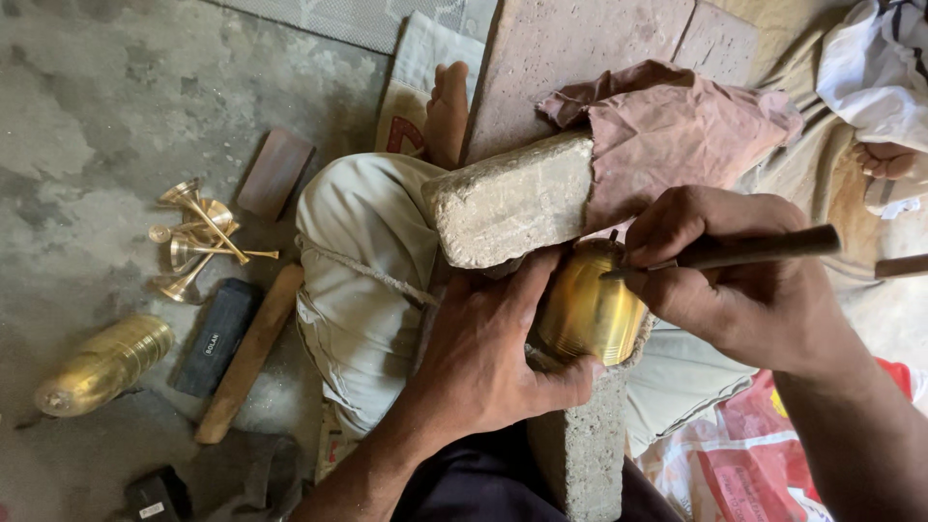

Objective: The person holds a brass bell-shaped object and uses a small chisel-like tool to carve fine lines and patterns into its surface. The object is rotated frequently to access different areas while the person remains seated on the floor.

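The right hand (735, 280) is closed tight around a thin tool with a dark wooden handle (764, 248). The metal tip of the tool touches the top edge of a shiny brass cup (590, 309). The left hand (493, 358) has its grip wrapped on the cup from below and from the side, with the thumb pressed under it, so the cup lies on its side and stays put.

The cup rests on the end of a long stone block (580, 454) that runs down between the person's legs. A rough pale brick (512, 198) sits just above the cup, touching the left hand's fingers, and a pink cloth (667, 126) lies bunched behind it. The person's knee, in light trousers (362, 280), is just to the side.

It looks like the step in hand is scratching or cutting marks into the brass (the tip is right on the metal). The next move seems to call for a steady push of the tip while the left hand keeps the cup from rolling.

Farther out on the grey floor (97, 116) lie small brass horn-shaped pieces (198, 242), a stack of brass cups (104, 362), a dark block (215, 336) and a wooden stick (249, 353).
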